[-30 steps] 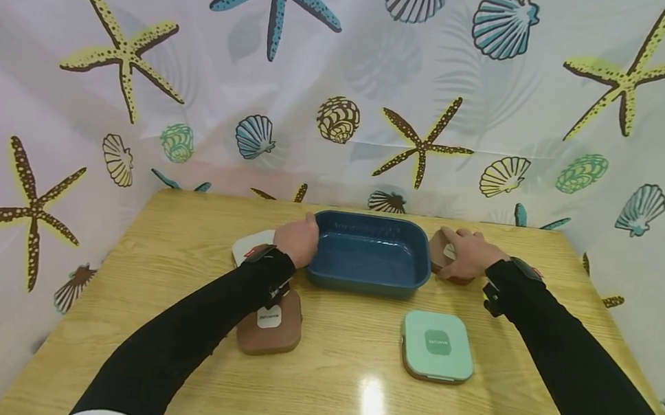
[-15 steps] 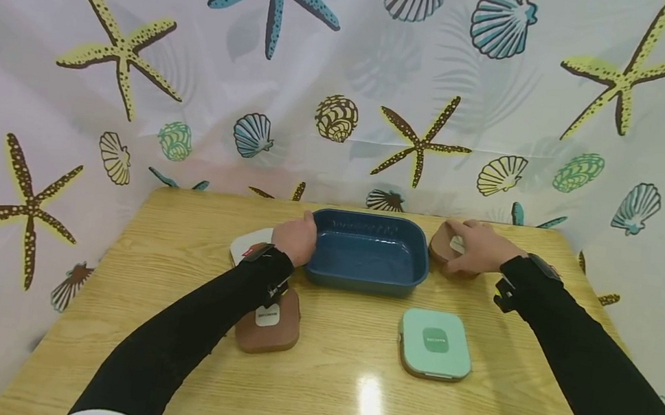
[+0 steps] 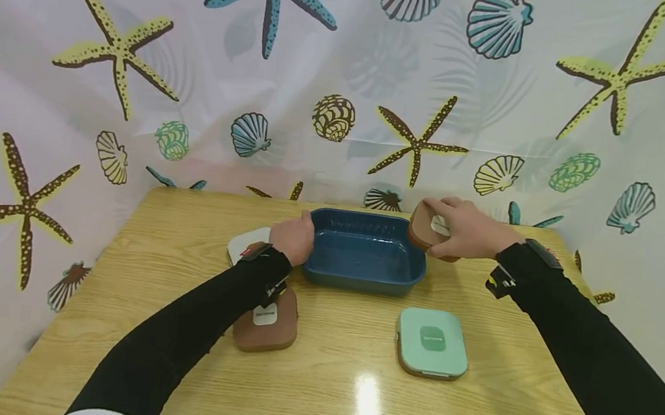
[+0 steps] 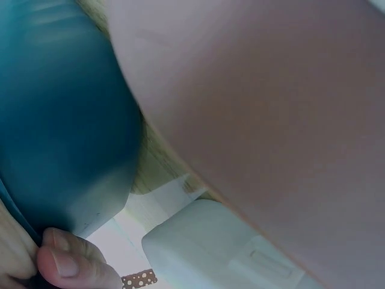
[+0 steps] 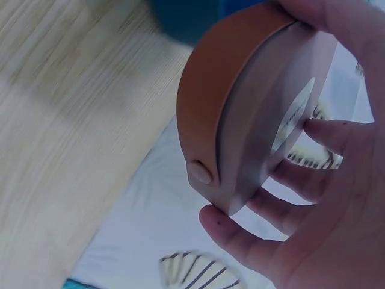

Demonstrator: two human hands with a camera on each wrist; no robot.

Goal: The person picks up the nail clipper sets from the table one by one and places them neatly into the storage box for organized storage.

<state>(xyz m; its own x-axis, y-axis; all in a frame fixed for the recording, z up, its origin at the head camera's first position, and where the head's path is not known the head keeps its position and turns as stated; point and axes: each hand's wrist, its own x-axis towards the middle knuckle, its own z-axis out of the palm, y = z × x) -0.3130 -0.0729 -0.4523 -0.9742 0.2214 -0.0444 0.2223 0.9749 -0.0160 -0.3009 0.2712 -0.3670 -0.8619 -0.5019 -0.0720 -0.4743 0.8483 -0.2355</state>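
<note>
My left hand (image 3: 293, 239) grips the left rim of a dark blue rectangular basin (image 3: 360, 285), its fingertips (image 4: 69, 265) curled over the edge in the left wrist view. In my right hand (image 3: 474, 229) is a brown rounded-square case (image 3: 423, 227) with a pale label, tilted and raised off the table at the basin's right rim. The right wrist view shows this case's brown side strap (image 5: 207, 90) and button, with thumb and fingers spread round its edges. The basin's visible floor is bare.
A white case (image 3: 245, 244) lies left of the basin, partly behind my left hand. Nearer lies another brown case (image 3: 266, 339), half under my left forearm. A mint-green case (image 3: 432, 344) lies front right on the wooden table (image 3: 324, 373). A patterned cloth (image 3: 294, 113) hangs behind.
My right hand has lifted the brown case off the table and moved it left to the basin's right rim. The left hand stays on the basin.
</note>
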